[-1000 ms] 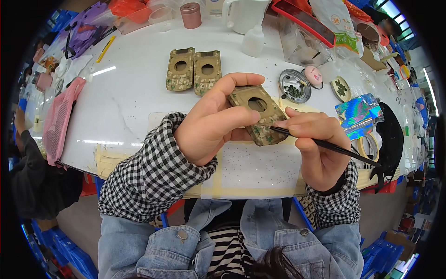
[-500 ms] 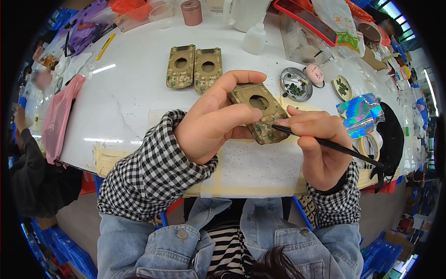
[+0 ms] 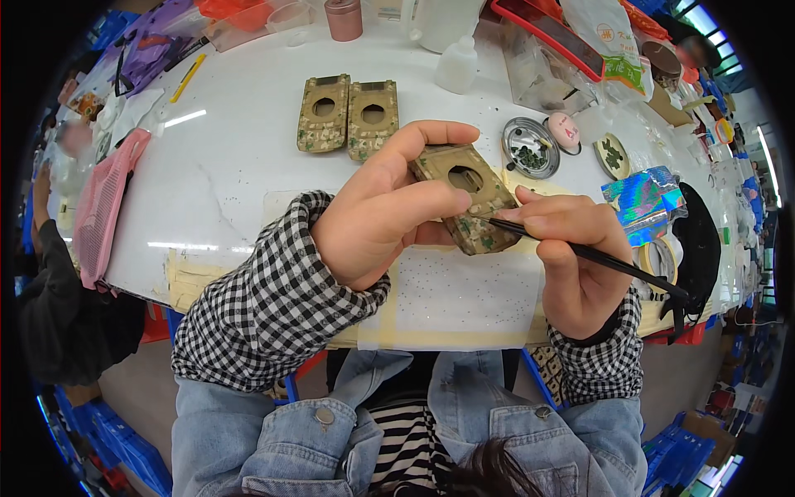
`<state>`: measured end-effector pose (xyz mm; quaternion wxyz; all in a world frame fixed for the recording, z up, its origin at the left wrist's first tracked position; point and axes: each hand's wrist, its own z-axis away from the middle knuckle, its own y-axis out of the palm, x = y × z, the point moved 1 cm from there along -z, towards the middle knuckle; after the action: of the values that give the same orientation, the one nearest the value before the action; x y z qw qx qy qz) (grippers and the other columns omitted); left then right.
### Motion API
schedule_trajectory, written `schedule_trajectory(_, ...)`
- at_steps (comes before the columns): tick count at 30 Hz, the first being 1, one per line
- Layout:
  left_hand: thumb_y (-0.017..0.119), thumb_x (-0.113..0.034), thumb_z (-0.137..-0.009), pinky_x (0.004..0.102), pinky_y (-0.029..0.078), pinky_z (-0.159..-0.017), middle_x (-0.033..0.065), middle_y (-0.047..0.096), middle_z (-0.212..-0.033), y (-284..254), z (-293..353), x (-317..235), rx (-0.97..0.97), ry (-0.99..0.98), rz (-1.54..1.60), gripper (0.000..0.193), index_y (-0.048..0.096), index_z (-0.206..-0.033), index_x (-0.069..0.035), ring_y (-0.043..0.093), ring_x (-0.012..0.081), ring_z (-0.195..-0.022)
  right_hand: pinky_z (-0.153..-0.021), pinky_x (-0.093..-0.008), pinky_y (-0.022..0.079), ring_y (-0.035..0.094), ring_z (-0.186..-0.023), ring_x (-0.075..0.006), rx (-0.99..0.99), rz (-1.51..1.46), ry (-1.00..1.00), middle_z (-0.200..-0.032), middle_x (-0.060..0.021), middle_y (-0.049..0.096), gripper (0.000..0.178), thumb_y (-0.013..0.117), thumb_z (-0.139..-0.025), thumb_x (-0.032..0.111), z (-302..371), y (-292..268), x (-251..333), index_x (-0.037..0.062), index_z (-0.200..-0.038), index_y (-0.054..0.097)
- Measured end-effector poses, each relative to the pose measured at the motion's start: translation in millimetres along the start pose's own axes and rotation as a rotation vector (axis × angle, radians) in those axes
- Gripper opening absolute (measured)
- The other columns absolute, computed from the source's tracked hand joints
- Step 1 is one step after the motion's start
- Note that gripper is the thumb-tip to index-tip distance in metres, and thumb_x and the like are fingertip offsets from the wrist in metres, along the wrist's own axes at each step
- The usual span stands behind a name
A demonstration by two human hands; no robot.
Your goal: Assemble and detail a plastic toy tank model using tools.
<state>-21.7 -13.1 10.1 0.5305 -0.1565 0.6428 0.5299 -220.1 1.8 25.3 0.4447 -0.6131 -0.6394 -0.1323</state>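
Observation:
My left hand point(image 3: 370, 217) is closed around a camouflage-painted model tank hull point(image 3: 484, 207) with a round hole in its top, the thumb lying across it below the hole. In my right hand point(image 3: 580, 257) are slim black tweezers point(image 3: 609, 262), pinched between thumb and fingers. Their tip touches or nearly touches the hull's near end; whether it grips a tiny part is too small to tell. Two matching hulls point(image 3: 323, 124) point(image 3: 373, 128) lie side by side farther off. To the right, a round metal dish point(image 3: 542, 168) holds small dark green pieces.
A white sheet point(image 3: 451, 311) with scattered dark specks lies taped beneath my hands. Right of them are an oval dish point(image 3: 609, 170), iridescent foil bag point(image 3: 642, 203) and tape roll point(image 3: 660, 258). A squeeze bottle point(image 3: 456, 66) stands behind; a pink mesh pouch point(image 3: 103, 211) is at left.
The tweezers' tip has shifted slightly right along the hull's near end. Both hands otherwise keep their grip, and the hull stays tilted much as before.

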Motion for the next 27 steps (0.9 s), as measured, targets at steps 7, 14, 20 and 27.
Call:
schedule_trajectory(7,0.052,-0.012,-0.085,0.0340,0.050,-0.087,0.0099,0.053,-0.118,-0.3,-0.3,0.7,0.000,0.004,-0.010,0.054,0.032,-0.135,-0.008,0.056,0.0175,-0.106,-0.090,-0.0408,0.049,0.064,-0.087,-0.0239,0.007,0.010,0.002,-0.090,-0.0129,0.066,0.016,0.066,-0.084,0.007,-0.5,-0.2,1.7,-0.0021,-0.095,0.061)
schedule_trajectory(14,0.053,-0.012,-0.085,0.0340,0.050,-0.086,0.0102,0.053,-0.118,-1.0,0.3,1.3,-0.008,0.002,-0.009,0.054,0.032,-0.135,-0.008,0.056,0.0177,-0.106,-0.092,-0.0410,0.048,0.063,-0.089,-0.0240,-0.007,-0.016,0.001,-0.091,-0.0133,0.066,0.016,0.065,-0.084,0.006,-0.2,1.2,1.0,-0.0020,-0.097,0.060)
schedule_trajectory(20,0.053,-0.013,-0.085,0.0345,0.050,-0.087,0.0101,0.052,-0.119,-0.2,-0.5,0.0,-0.005,0.001,-0.006,0.054,0.033,-0.135,-0.008,0.056,0.0178,-0.106,-0.091,-0.0407,0.048,0.063,-0.089,-0.0238,-0.004,-0.038,0.016,-0.092,-0.0141,0.065,0.016,0.065,-0.084,0.006,-0.3,-0.2,1.7,-0.0022,-0.097,0.059)
schedule_trajectory(27,0.053,-0.012,-0.085,0.0349,0.050,-0.088,0.0101,0.052,-0.119,-0.5,-0.6,0.7,-0.001,-0.004,0.001,0.054,0.032,-0.135,-0.008,0.056,0.0184,-0.107,-0.091,-0.0407,0.049,0.063,-0.088,-0.0240,-0.006,-0.022,0.003,-0.091,-0.0139,0.065,0.016,0.066,-0.083,0.006,-0.7,0.3,1.7,-0.0023,-0.096,0.060)
